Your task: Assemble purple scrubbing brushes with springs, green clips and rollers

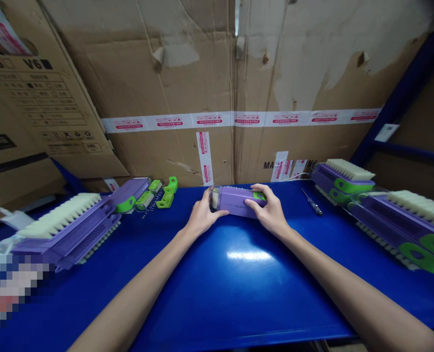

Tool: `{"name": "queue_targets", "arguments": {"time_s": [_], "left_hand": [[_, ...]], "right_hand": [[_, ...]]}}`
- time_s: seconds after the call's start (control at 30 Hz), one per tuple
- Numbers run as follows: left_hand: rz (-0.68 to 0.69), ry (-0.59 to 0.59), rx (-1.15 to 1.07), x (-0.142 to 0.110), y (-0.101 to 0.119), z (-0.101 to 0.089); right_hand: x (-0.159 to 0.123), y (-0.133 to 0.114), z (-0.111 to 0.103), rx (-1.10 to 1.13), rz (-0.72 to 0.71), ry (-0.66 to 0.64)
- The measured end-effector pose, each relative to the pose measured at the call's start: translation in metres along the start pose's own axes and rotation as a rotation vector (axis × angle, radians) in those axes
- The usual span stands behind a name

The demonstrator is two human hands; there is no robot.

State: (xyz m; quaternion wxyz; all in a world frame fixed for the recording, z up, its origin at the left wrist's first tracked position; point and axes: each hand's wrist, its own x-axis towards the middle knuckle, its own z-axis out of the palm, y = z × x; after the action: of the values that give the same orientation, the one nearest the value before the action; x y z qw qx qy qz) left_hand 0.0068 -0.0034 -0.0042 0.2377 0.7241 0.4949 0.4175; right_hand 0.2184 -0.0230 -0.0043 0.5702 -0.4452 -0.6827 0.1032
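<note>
A purple brush block (235, 200) with a green clip at its right end lies on the blue table (239, 293), at the middle back. My left hand (202, 217) grips its left end, fingers curled around it. My right hand (270, 210) is closed over its right end, fingers on top by the green clip. The bristles are barely visible along the block's far edge.
A row of purple brushes with white bristles (66, 227) lies at the left, another row (393, 215) at the right. Loose green clips (167, 193) sit at the back left. A small screwdriver (312, 201) lies right of my hands. Taped cardboard boxes (235, 98) wall the back.
</note>
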Motion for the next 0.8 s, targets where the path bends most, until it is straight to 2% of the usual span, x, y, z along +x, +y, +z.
{"name": "queue_targets", "arguments": {"time_s": [0.33, 0.53, 0.7, 0.8], "left_hand": [[0.036, -0.035, 0.1, -0.003, 0.0, -0.002], [0.015, -0.052, -0.015, -0.003, 0.002, -0.002], [-0.015, -0.056, 0.016, -0.004, 0.002, -0.002], [0.025, -0.045, 0.08, -0.002, -0.001, -0.003]], "right_hand": [[0.0, -0.001, -0.002, -0.035, 0.006, -0.045], [0.002, 0.005, -0.001, -0.069, -0.059, -0.056], [0.004, 0.011, -0.001, -0.094, -0.082, -0.068], [0.005, 0.014, -0.002, -0.142, -0.147, -0.074]]}}
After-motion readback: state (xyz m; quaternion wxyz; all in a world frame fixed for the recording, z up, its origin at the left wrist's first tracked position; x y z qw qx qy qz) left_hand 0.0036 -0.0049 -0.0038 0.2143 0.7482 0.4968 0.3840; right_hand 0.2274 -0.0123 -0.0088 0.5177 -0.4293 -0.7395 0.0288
